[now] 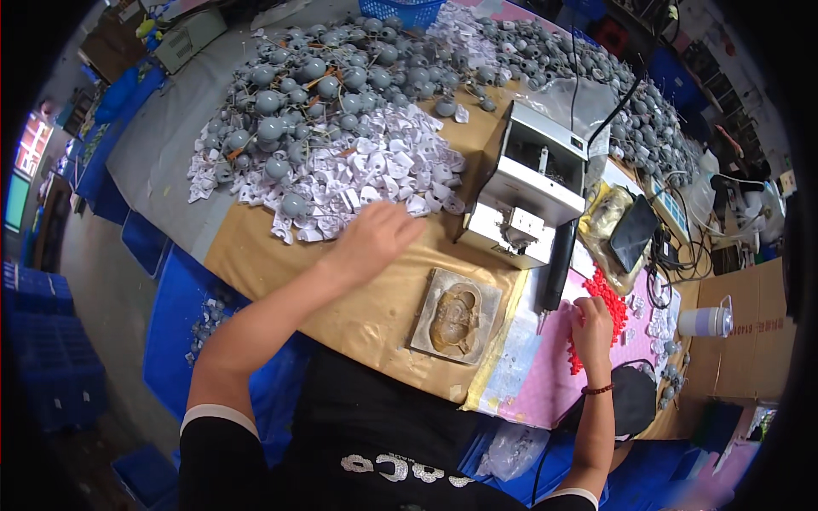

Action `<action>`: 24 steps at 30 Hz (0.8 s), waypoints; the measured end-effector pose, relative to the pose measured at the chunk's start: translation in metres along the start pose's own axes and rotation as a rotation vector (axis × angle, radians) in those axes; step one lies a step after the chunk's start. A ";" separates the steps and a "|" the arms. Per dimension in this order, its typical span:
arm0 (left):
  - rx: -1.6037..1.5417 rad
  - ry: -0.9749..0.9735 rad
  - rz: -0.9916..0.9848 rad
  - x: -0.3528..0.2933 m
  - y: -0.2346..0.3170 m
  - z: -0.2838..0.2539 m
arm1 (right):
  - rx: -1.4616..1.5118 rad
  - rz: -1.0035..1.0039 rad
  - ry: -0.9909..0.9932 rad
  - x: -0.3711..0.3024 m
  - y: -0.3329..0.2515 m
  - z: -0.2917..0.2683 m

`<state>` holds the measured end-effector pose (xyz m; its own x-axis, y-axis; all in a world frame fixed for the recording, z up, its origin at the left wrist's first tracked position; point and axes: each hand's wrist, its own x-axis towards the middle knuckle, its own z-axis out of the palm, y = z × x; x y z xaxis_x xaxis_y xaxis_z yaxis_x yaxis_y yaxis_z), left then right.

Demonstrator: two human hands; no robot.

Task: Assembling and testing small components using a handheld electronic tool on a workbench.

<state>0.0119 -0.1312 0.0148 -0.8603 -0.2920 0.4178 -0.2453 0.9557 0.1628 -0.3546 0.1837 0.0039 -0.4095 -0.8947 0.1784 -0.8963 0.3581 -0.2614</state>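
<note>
My left hand [377, 241] reaches to the near edge of a heap of white plastic pieces [388, 162]. Its fingers are bent together, and what they hold, if anything, is hidden. Over a pile of small red parts [607, 305] is my right hand [591, 327], its fingers drawn into a pinch with the tips out of sight. A square metal mould-like block [422, 336] with a brown, shaped hollow lies between my arms. Just left of the right hand, a black-handled electric screwdriver [558, 271] hangs with its tip down. Behind it stands a silver-and-white box-shaped machine [538, 170].
Grey round parts [298, 85] are heaped at the far left, and more grey parts [648, 123] at the far right. A white bottle [705, 321] stands by a cardboard box [750, 328] on the right. Black cables [694, 264] and a power strip [671, 209] lie nearby.
</note>
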 end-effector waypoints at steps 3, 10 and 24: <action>-0.077 0.042 0.082 -0.030 0.032 -0.005 | 0.178 0.025 0.084 0.005 -0.001 -0.001; -0.220 -0.301 0.016 -0.108 0.069 -0.014 | 0.436 -0.028 0.097 0.009 -0.026 -0.006; -0.523 -0.166 -0.029 -0.006 0.112 0.028 | 0.696 -0.417 0.024 0.016 -0.145 -0.003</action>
<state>-0.0232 -0.0212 0.0054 -0.9257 -0.2677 0.2671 -0.0515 0.7890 0.6123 -0.2320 0.1180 0.0474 -0.0756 -0.9092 0.4095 -0.6682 -0.2586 -0.6976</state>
